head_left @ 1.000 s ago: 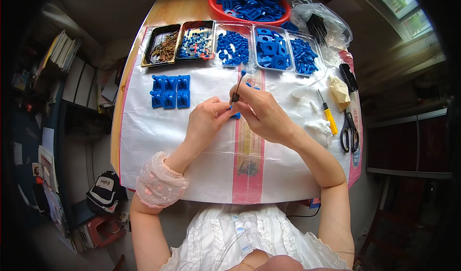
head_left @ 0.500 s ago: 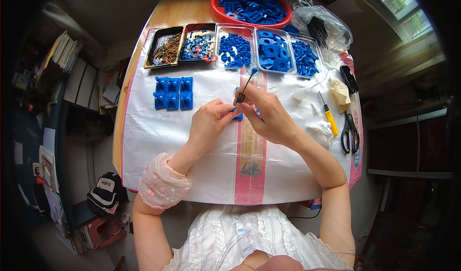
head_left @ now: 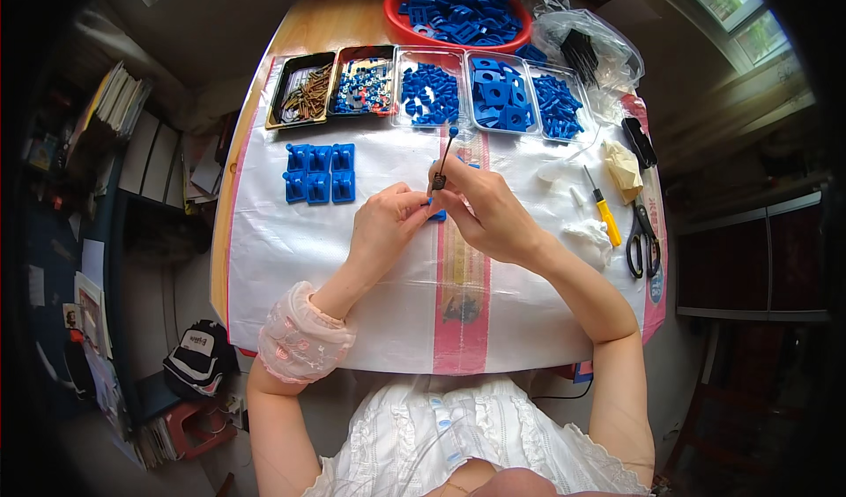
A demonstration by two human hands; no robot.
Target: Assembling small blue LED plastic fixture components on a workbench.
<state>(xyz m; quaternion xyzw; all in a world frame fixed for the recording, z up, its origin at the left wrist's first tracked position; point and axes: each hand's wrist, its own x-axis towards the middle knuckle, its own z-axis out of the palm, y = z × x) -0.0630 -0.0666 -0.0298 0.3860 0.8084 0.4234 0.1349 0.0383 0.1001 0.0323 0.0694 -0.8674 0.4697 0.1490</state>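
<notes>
Near the middle of the table, my left hand (head_left: 388,224) pinches a small blue plastic part (head_left: 438,216), mostly covered by the fingers. Close against it, my right hand (head_left: 485,211) has its fingers closed round a thin dark rod (head_left: 448,149) with a blue knob at its top and a thicker black piece lower down. The rod stands nearly upright, its lower end hidden at the fingertips by the blue part. Another bit of blue plastic shows just behind my right hand. To the left, several assembled blue pieces (head_left: 319,173) with upright pegs sit in two rows.
Along the back stand black trays of screws (head_left: 307,94) and small nuts (head_left: 365,85), then clear trays of blue parts (head_left: 430,92). Behind is a red basin (head_left: 393,32) heaped with blue pieces. At right lie a yellow-handled screwdriver (head_left: 608,224), black scissors (head_left: 644,243) and crumpled tissue (head_left: 588,240).
The rod's blue knob has shifted slightly left, and the rod leans less. Both hands stay together in nearly the same place, still holding the rod and the blue part.
</notes>
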